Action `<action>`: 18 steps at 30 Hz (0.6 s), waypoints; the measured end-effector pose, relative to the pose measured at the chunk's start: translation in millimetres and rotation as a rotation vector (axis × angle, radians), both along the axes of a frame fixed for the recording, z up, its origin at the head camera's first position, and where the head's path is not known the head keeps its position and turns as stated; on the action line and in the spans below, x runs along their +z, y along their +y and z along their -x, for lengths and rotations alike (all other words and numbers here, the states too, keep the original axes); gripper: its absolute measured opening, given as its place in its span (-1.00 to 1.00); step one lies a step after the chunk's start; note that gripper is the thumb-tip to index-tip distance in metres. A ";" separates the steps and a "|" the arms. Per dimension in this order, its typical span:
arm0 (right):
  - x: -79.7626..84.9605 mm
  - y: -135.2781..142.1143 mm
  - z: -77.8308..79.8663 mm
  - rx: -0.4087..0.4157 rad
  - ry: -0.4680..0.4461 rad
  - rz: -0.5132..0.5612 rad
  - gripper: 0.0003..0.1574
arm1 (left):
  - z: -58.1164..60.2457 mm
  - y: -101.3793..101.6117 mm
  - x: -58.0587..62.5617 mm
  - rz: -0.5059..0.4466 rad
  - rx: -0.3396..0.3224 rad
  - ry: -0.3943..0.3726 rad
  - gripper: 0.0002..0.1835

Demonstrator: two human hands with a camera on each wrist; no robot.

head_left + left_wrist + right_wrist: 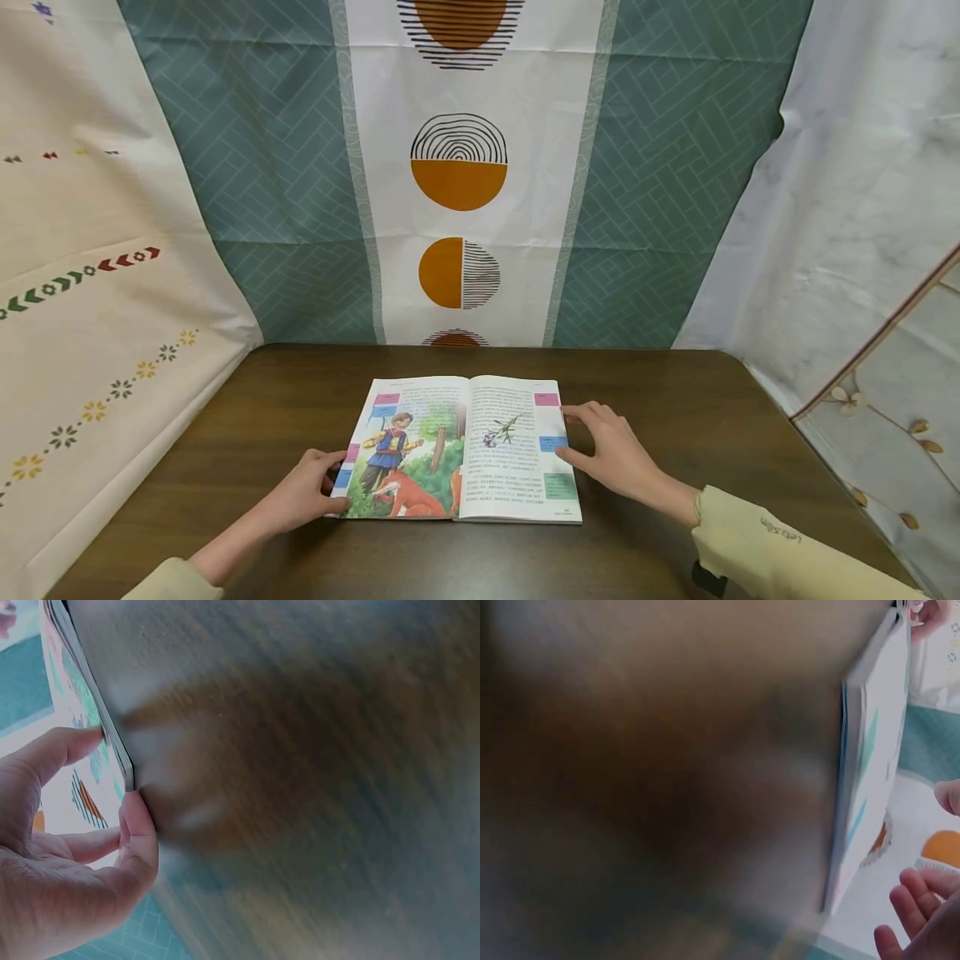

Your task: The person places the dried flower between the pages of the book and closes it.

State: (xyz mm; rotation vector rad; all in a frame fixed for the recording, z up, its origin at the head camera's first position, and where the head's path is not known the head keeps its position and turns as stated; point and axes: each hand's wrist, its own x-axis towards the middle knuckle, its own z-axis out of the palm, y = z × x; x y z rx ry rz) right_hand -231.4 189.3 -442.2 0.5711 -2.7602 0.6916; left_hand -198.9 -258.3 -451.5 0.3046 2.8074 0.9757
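Observation:
An open picture book [498,475] lies on the brown table. Its left page shows a person in a blue vest and a red fox; its right page carries text, a small plant drawing and coloured boxes. At the lower left edge my left hand [303,496] grips the book, thumb over the page margin and fingers at the edge, as the left wrist view also shows with the book's edge [112,750]. By the right edge is my right hand [615,454], thumb and fingers spread. In the right wrist view its fingers [907,907] appear apart from the book [881,735].
The dark wooden table [660,400] extends around the book. Behind it hangs a green and white cloth [525,167] with orange circle patterns. Patterned cream cloth [90,208] stands at the left, and pale marbled cloth [847,208] at the right.

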 end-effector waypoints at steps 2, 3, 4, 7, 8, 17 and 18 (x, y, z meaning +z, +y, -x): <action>-4.7 2.0 -6.3 -0.015 -0.021 0.001 -0.23 | -0.1 -0.3 -0.2 -0.003 0.002 0.000 -0.17; -7.0 3.0 -9.4 -0.021 -0.034 0.001 -0.22 | -0.3 -0.4 -0.5 -0.004 0.004 -0.001 -0.17; -9.3 4.2 -12.3 -0.025 -0.049 0.002 -0.21 | -0.1 -0.2 -0.5 -0.004 0.006 -0.001 -0.17; -15.2 6.6 -20.4 -0.030 -0.112 0.013 -0.19 | 0.6 0.2 -1.1 -0.011 0.015 -0.002 -0.17; -16.9 7.1 -22.7 -0.027 -0.142 0.020 -0.18 | 0.7 0.3 -1.3 -0.013 0.017 -0.003 -0.18; -22.8 9.8 -37.2 0.063 -0.341 0.069 -0.01 | 1.4 2.8 -1.4 0.009 0.034 0.020 -0.18; -23.1 10.3 -37.6 0.072 -0.342 0.078 -0.01 | 1.5 3.4 -1.6 0.012 0.039 0.025 -0.18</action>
